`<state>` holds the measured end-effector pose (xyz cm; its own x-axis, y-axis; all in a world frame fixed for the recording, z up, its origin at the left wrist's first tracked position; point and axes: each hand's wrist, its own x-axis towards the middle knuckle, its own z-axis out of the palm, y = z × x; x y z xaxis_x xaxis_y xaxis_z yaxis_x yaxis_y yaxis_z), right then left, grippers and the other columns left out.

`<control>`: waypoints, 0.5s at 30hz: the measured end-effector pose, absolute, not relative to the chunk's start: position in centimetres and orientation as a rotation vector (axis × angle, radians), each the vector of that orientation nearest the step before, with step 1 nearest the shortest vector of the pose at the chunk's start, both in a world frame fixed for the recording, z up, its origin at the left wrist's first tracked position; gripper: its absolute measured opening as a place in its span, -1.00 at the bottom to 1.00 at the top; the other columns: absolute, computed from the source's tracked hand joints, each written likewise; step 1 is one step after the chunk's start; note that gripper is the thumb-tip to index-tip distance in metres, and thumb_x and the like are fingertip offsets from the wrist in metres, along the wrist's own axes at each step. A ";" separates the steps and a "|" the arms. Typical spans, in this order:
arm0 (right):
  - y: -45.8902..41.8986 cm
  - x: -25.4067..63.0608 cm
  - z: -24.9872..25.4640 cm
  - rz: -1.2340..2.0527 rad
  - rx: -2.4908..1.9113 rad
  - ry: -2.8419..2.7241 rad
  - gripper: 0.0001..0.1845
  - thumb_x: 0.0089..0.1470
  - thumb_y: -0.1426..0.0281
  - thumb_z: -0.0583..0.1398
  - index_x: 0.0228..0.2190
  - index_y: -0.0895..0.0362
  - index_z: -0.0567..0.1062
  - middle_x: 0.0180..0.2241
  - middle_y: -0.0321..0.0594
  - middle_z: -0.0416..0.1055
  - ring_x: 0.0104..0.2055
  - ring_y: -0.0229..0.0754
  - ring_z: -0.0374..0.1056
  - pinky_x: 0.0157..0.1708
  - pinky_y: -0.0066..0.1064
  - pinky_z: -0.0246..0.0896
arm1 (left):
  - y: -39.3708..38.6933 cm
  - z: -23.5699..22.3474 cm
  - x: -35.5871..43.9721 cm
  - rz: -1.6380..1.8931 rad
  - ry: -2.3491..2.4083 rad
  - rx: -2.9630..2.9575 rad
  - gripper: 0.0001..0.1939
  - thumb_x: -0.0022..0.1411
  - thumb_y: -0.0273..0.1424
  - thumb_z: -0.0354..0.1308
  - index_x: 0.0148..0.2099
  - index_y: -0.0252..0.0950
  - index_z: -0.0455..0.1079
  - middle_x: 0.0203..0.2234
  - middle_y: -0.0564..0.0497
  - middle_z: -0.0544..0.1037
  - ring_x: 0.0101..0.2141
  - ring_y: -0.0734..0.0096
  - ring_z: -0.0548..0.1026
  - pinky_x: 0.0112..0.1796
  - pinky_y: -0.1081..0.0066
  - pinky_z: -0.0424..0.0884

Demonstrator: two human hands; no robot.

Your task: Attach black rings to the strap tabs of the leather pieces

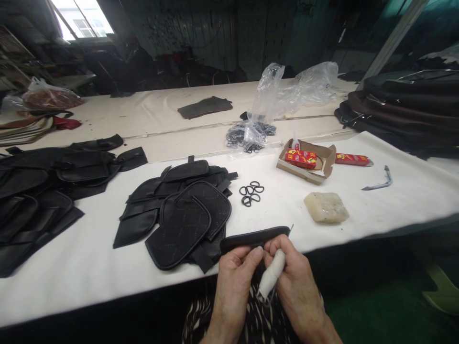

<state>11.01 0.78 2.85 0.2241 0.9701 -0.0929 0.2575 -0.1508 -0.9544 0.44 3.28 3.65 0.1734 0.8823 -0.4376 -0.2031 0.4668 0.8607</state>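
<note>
My left hand (pixel 234 286) and my right hand (pixel 297 284) meet at the table's front edge, both pinching a narrow black leather strip (pixel 253 238). A thin metal point, likely a needle (pixel 291 230), sticks up past the strip's right end. Its shaft is hidden. A white cloth wrap (pixel 271 273) covers one finger of my right hand. Just left of my hands lies a pile of black stitched leather panels (pixel 182 224). Several dark D-rings (pixel 250 193) lie above the strip.
A lump of pale wax or soap (pixel 325 208), an open cardboard box (pixel 304 162) holding a red packet, and a metal tool (pixel 382 180) lie on the white table (pixel 251 260). Further back are black leather pieces (pixel 36 200), a plastic bag (pixel 254 136) of rings, and stacked dark bags (pixel 405 112).
</note>
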 end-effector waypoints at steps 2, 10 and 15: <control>0.8 11.0 2.9 0.992 -1.593 -1.200 -0.78 0.12 0.30 0.07 -0.53 0.09 0.21 -0.56 -0.39 0.17 -0.51 -0.30 0.11 -0.52 -0.50 0.09 | 3.4 3.5 0.4 0.876 1.151 0.747 -0.73 0.03 -0.26 0.25 -0.57 -0.36 0.44 -0.65 0.07 0.43 -0.54 0.48 0.32 -0.49 0.54 0.23; 0.8 11.1 2.5 0.969 -1.607 -1.214 -0.79 0.11 0.33 0.08 -0.52 0.09 0.21 -0.57 -0.40 0.17 -0.53 -0.31 0.11 -0.54 -0.51 0.08 | 3.4 2.0 0.1 0.859 1.063 0.671 -0.73 0.07 -0.23 0.23 -0.39 -0.38 0.54 -0.54 -0.05 0.52 -0.42 0.32 0.41 -0.35 0.43 0.32; 0.7 10.8 2.4 0.967 -1.595 -1.190 -0.77 0.12 0.31 0.09 -0.53 0.09 0.19 -0.52 -0.38 0.23 -0.51 -0.31 0.14 -0.52 -0.51 0.11 | 3.5 1.6 0.1 0.889 1.031 0.642 -0.76 0.07 -0.27 0.23 -0.43 -0.39 0.52 -0.57 -0.02 0.49 -0.46 0.39 0.39 -0.35 0.42 0.30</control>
<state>10.79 0.70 2.43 0.2321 0.9699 -0.0732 0.2697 -0.1365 -0.9532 0.11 3.55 1.58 0.2358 0.8623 -0.4482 -0.3161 0.5042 0.8037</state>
